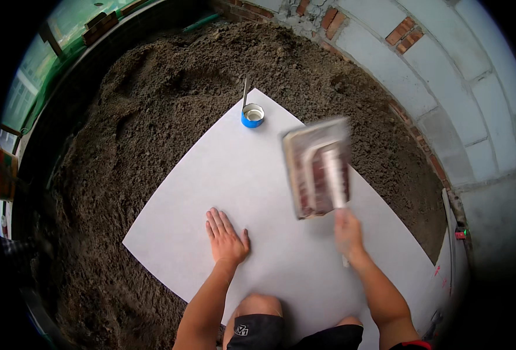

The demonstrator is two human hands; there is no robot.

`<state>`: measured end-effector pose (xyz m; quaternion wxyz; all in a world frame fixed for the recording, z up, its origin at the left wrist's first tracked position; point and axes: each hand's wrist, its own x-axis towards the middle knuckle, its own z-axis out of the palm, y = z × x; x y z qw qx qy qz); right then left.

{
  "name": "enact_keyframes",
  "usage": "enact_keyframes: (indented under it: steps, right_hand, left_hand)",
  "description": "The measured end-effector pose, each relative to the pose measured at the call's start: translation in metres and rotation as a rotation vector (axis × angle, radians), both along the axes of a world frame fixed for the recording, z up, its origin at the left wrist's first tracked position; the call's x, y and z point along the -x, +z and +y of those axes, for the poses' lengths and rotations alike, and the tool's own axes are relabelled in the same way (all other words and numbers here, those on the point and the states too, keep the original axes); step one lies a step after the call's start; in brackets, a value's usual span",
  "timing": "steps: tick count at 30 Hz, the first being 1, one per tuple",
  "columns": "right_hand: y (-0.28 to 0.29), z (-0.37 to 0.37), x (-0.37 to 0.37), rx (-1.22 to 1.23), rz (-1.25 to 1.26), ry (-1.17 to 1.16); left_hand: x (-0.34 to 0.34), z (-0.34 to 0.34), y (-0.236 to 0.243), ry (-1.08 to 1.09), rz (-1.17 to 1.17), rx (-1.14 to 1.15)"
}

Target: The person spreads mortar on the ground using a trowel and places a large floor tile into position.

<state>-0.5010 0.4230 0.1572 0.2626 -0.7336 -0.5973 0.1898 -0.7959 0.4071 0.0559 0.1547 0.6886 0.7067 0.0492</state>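
Note:
A large white tile (258,192) lies on dark, crumbly mortar or sand under both of my hands. On its left half my left hand (227,240) rests flat, fingers stretched out. Raised above the right half is a beating paddle (310,181) with a broad rectangular head, a reddish-brown middle and a long pale handle. Its handle is gripped in my right hand (347,230), and motion blurs both. Near the tile's far corner stands a small round blue-and-silver object (252,122) with a thin upright strip; I cannot make out its kind.
Dark, loose material (170,105) surrounds the tile at the far side and left. A pale block wall (415,76) with brick patches curves along the right. Beside its base sits a small red device (460,233) with a green light. My knees (261,306) are at the tile's near side.

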Motion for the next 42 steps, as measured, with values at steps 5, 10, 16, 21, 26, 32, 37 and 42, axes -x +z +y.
enact_keyframes:
  steps: [5, 10, 16, 21, 26, 32, 37, 42]
  right_hand:
    - [0.021, 0.096, 0.035, 0.599, 0.289, -0.128]
    - [0.174, 0.062, 0.045, 0.250, 0.410, -0.063]
    - [0.063, -0.009, 0.029, -0.185, 0.197, -0.102]
    - [-0.020, 0.079, 0.019, 0.571, 0.191, -0.114]
    - [0.132, 0.078, 0.044, 0.366, 0.372, -0.120]
    - [0.132, -0.014, 0.024, -0.244, 0.552, -0.033]
    - [-0.044, 0.028, 0.010, 0.557, -0.101, -0.111]
    - [0.072, 0.096, 0.068, 0.490, 0.464, -0.128]
  left_hand:
    - [0.002, 0.004, -0.010, -0.025, -0.018, -0.034]
    - [0.015, 0.003, -0.005, -0.008, 0.067, -0.004]
    - [0.013, 0.004, -0.005, -0.005, 0.048, 0.002]
    - [-0.004, 0.010, -0.009, -0.027, -0.012, -0.039]
    - [0.012, 0.010, -0.007, -0.001, 0.027, -0.043]
    - [0.010, 0.006, -0.002, -0.002, 0.023, -0.027]
    - [-0.016, 0.010, -0.004, -0.041, -0.002, -0.057]
    - [0.012, 0.008, -0.013, 0.002, 0.003, -0.102]
